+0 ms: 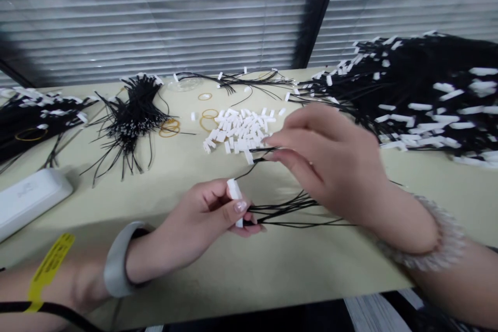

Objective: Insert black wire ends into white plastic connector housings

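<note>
White connector (234,190) pinched between thumb and fingers of left grip (212,212), upper end sticking out; black wires (288,210) extend rightward from it. Right grip (330,161), above wires, pinches thin black lead (252,164). Beyond: loose white pieces (241,127) on desk (175,161).

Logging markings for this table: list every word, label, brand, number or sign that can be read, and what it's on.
None can be read with certainty.
Yellow tag on the black cable: lines of print, too blurred to read.
White case at far left: faint grey mark on top, too unclear to read.
White connectors: no lettering I can make out.
</note>
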